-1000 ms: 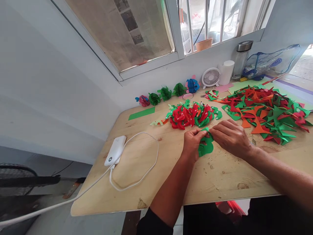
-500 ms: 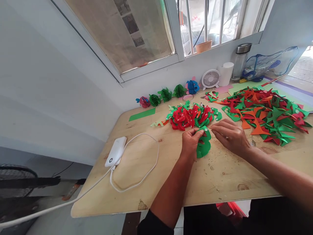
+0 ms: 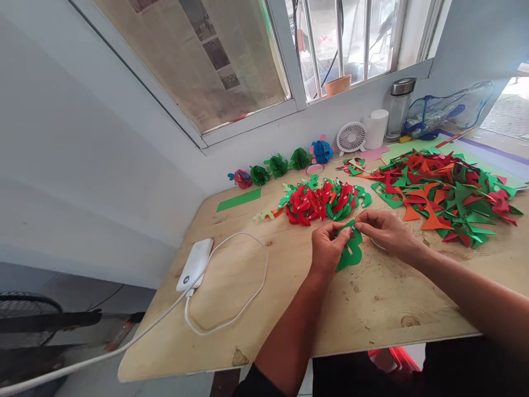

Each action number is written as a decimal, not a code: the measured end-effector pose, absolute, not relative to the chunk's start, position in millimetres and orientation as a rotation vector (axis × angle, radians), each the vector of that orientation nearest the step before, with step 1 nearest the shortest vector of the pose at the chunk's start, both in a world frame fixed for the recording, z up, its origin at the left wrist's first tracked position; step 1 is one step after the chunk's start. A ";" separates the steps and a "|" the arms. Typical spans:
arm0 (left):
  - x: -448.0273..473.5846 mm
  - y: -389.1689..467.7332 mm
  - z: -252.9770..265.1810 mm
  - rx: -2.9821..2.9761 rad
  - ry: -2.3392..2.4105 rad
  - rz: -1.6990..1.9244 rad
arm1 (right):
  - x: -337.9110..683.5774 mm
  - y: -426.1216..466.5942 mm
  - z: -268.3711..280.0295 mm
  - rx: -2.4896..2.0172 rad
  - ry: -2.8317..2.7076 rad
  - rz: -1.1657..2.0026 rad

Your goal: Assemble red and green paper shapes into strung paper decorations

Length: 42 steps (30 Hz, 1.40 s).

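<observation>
Green paper [image 3: 352,258], partly hidden by the left hand [image 3: 328,247] pinching it, has the right hand [image 3: 385,230] at its top edge; what that grips, I cannot tell.

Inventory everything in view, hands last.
Table: 1, light wood, centre
Paper cutout: 1, green, in left hand
Cutout pile: 1, red and green, table's middle
Scrap pile: 1, red, orange, green, table's right
Paper ornaments: 5, green, blue, pink, along wall
Paper strip: 1, green, table's left
Power bank: 1, white, table's left
Cable: 1, white, plugged into power bank
Small fan: 1, white, by wall
Cylinder: 1, white, beside fan
Bottle: 1, clear, beside cylinder
Bag: 1, clear and blue, beside bottle
Sheets: several, green and purple, back right
Pot: 1, orange, windowsill
Wire guard: 1, black, lower left
Partly hidden thing: 1, red, below table
Left hand: 1, bare, holding paper cutout
Right hand: 1, bare, at cutout's edge
</observation>
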<state>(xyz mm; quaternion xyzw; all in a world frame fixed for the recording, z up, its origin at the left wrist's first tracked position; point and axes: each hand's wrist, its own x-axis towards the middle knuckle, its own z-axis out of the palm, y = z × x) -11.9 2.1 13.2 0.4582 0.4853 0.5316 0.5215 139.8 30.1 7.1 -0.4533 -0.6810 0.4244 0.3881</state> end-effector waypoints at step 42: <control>-9.8 4.1 8.8 1.121 1.128 1.153 | 140.2 33.0 10.6 -1.189 -1.567 1.167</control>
